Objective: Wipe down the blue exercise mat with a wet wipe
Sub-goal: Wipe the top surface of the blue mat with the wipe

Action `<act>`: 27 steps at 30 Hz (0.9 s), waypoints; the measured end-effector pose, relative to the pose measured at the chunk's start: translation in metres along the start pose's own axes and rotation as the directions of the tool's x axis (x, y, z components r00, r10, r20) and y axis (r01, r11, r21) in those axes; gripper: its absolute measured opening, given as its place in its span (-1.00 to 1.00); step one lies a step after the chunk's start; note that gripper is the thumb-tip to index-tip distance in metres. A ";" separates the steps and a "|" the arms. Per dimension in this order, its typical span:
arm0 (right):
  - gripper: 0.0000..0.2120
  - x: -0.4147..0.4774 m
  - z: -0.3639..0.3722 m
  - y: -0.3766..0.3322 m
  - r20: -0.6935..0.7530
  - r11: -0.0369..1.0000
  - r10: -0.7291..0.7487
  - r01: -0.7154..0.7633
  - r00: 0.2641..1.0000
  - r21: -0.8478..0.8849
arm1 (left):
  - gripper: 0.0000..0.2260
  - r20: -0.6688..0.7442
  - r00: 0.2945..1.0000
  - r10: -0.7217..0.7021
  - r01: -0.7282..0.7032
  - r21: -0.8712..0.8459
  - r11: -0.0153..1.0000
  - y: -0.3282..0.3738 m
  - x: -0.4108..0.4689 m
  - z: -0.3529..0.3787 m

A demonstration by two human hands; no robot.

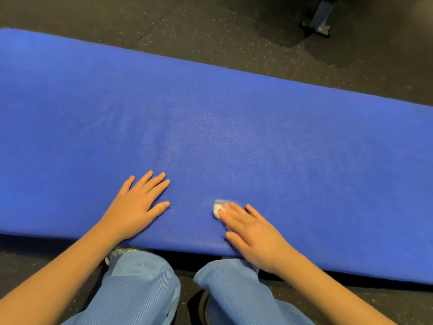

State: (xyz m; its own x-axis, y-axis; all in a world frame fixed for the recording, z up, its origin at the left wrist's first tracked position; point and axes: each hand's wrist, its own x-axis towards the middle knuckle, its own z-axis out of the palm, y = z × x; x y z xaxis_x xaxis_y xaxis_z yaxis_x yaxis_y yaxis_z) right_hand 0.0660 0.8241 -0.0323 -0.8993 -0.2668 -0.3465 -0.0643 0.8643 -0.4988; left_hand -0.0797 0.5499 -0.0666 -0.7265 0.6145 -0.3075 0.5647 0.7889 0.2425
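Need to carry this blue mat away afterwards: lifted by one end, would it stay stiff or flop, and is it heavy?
The blue mat looks like thick foam with rounded edges, so it probably sags in a broad curve rather than folding limp. Foam suggests it is light for its size. Its pebbled surface likely grips well.

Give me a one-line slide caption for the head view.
The right hand presses a crumpled wet wipe onto the blue exercise mat while the left hand rests flat alongside.
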 end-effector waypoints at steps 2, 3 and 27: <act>-0.23 0.020 -0.004 0.010 -0.049 0.990 0.115 -0.119 0.992 -0.078 | -0.08 -0.001 1.000 0.002 -0.002 -0.004 1.000 0.000 0.001 0.000; -0.19 0.029 -0.003 0.010 -0.069 0.983 0.157 -0.163 0.985 -0.084 | -0.09 -0.007 1.000 0.003 -0.003 -0.009 1.000 0.000 0.000 0.001; -0.27 0.066 -0.002 0.006 -0.170 0.975 0.205 -0.217 0.964 -0.053 | -0.25 -0.007 0.999 -0.038 0.038 -0.043 0.998 0.004 -0.002 -0.001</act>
State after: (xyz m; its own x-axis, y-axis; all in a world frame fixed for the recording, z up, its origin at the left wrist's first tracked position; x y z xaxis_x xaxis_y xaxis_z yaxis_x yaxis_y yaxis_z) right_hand 0.0056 0.8125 -0.0567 -0.9535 -0.0075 -0.3014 0.1094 0.9229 -0.3693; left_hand -0.0762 0.5517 -0.0638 -0.7500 0.5841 -0.3103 0.5197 0.8106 0.2698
